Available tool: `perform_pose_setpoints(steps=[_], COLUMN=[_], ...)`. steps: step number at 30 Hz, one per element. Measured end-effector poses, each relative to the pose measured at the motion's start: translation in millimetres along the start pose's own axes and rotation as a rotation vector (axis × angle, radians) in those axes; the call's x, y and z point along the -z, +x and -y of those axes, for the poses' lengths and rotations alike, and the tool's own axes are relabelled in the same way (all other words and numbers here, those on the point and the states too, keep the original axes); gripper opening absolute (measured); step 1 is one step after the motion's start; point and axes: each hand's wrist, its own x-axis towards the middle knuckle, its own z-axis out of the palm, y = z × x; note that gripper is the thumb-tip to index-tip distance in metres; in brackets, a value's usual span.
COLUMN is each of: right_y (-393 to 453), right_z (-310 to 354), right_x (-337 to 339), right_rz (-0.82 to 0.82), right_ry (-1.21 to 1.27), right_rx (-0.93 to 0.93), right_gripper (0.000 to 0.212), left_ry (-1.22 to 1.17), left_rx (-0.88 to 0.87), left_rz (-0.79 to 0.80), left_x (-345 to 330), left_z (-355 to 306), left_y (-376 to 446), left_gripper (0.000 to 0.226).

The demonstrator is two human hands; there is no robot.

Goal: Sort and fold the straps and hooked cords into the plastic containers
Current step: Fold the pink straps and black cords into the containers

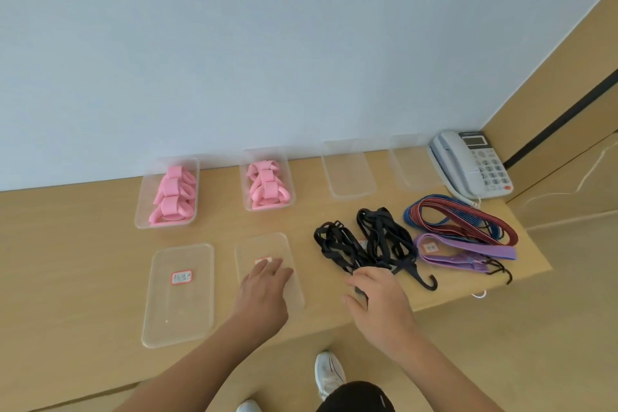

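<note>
At 11 o'clock, 2 containers (167, 194) packed with pink straps (172, 199); black hooked cords (364, 244), purple, red-blue unsorted at 2. Left hand (264, 291) flat, relaxed on lid (267, 274); right hand (378, 301) pinching black cords.

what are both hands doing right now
Left hand: open, fingers resting flat on a clear lid.
Right hand: fingers curled on the black cords.

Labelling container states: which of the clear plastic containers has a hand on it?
The near-row container second from left, with the red-bordered label: the left hand rests flat on it. The labelled one beside it is untouched.
</note>
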Motion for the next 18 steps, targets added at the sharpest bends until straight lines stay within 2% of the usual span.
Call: perform_pose_setpoints(steps=[5,7,11,14,18], right_y=[9.4,17.6,28.0,30.2,27.9], right_z=[-43.4,-59.1,-90.1,-105.5,-113.0], right_x=[22.3,31.7,40.1,37.4,26.3], right_rz=[0.031,0.044,0.064,0.065,0.11], right_ry=[-0.058,-0.061,0.003,0.082,0.15], right_rx=[-0.058,-0.061,-0.077,-0.058,0.026], right_gripper=[0.028,0.028,0.021,0.016,0.011], left_ry=[-0.031,-0.034,0.087,0.155,0.171], left_rx=[-0.034,-0.121,-0.295,-0.305,-0.201], left_rz=[-0.072,-0.13,-0.06,0.013,-0.012], left_x=[-5.2,-8.7,-33.8,-48.5,-59.2], left_z=[-50.8,-69.6,-99.5,-115.2,-121.9], left_y=[18.5,27.8,42.5,43.0,46.5], left_gripper=[0.055,0.055,0.067,0.082,0.081])
